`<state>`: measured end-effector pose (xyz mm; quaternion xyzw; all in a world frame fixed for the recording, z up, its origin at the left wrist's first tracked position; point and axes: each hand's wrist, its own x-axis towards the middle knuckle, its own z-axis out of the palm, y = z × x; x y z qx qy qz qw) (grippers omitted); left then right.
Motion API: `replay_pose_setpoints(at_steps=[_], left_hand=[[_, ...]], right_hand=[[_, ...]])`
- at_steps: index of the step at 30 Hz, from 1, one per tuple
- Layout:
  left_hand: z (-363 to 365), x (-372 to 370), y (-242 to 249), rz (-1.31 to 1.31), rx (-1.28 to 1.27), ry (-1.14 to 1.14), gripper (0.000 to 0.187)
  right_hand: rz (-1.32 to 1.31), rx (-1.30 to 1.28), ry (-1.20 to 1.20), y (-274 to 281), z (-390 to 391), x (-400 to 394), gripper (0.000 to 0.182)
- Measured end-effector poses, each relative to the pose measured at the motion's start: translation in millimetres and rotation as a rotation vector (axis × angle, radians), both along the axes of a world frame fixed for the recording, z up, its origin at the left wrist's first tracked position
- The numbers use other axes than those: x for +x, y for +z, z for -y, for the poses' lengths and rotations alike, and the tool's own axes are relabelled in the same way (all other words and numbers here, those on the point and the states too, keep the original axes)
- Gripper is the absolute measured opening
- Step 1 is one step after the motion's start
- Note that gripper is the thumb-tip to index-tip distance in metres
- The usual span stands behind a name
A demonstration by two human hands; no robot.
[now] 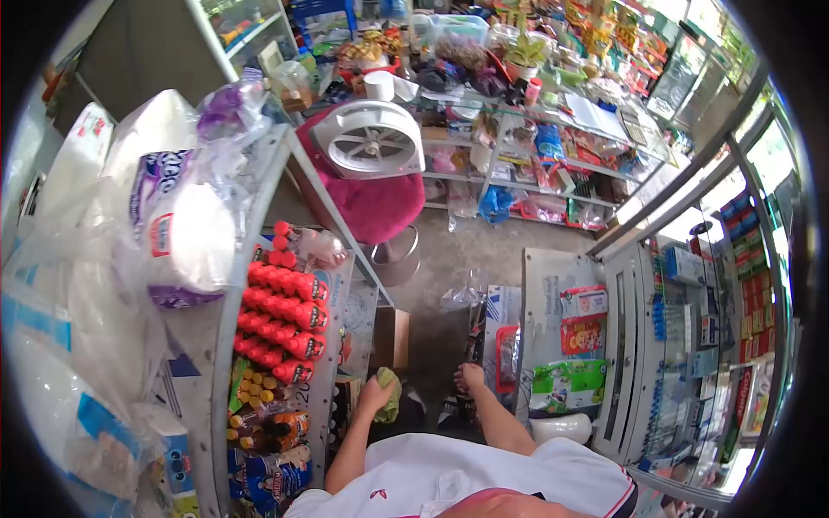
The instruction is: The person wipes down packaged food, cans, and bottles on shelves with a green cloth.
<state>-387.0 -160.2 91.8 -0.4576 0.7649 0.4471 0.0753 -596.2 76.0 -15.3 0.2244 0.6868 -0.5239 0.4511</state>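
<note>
My left hand (pixel 373 399) is closed around a crumpled yellow-green cloth (pixel 389 397), low in the middle of the view, beside the left shelf. Just beyond it stands a brown cardboard box (pixel 396 337). My right hand (pixel 469 378) has its fingers curled, close to a narrow dark upright item (pixel 476 332) with clear plastic (pixel 466 295) at its top. Whether anything sits inside those curled fingers is hidden. To the right of this hand lies a red-edged pack (pixel 508 356).
Rows of red-capped bottles (pixel 285 324) fill the left shelf, below large plastic-wrapped packs (pixel 194 233). Ahead are a pink chair (pixel 371 207), a white fan (pixel 371 142) and a crowded glass counter (pixel 553 164). A glass display case (pixel 691 345) borders the right.
</note>
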Motion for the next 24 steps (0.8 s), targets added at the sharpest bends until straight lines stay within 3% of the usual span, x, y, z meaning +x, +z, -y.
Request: replay_pose_setpoints(at_steps=[7, 9, 11, 15, 16, 19, 21, 24], left_hand=[[31.4, -62.1, 107.4, -0.206, -0.066, -0.061, 0.059], [43.1, -61.4, 112.2, -0.219, -0.040, -0.074, 0.060], [51.6, -59.8, 105.2, -0.205, -0.100, -0.062, 0.060], [69.3, -54.1, 93.7, -0.109, -0.100, -0.024, 0.061], [70.9, -56.6, 101.7, -0.141, -0.109, 0.008, 0.063], [76.1, -64.7, 101.5, 0.006, -0.115, 0.057, 0.066], [78.8, -70.4, 83.2, -0.002, -0.125, 0.095, 0.066], [79.6, -92.6, 60.1, 0.194, -0.133, 0.139, 0.065]], right_hand=[[-0.345, -0.126, 0.113, 40.4, 75.1, -90.7, 0.018], [-0.443, -0.177, 0.033, 79.2, 106.0, -112.5, 0.018], [-0.712, -0.196, 0.134, 52.0, 137.4, -166.9, 0.020], [-1.165, -0.247, 0.167, 208.7, 230.3, -273.6, 0.018], [-1.300, -0.305, 0.167, 204.3, 255.1, -322.8, 0.016], [-1.531, -0.187, 0.214, 286.2, 337.5, -427.5, 0.019], [-1.600, -0.189, 0.270, 318.1, 398.6, -504.0, 0.023], [-1.659, -0.040, 0.383, 346.2, 483.7, -605.0, 0.024]])
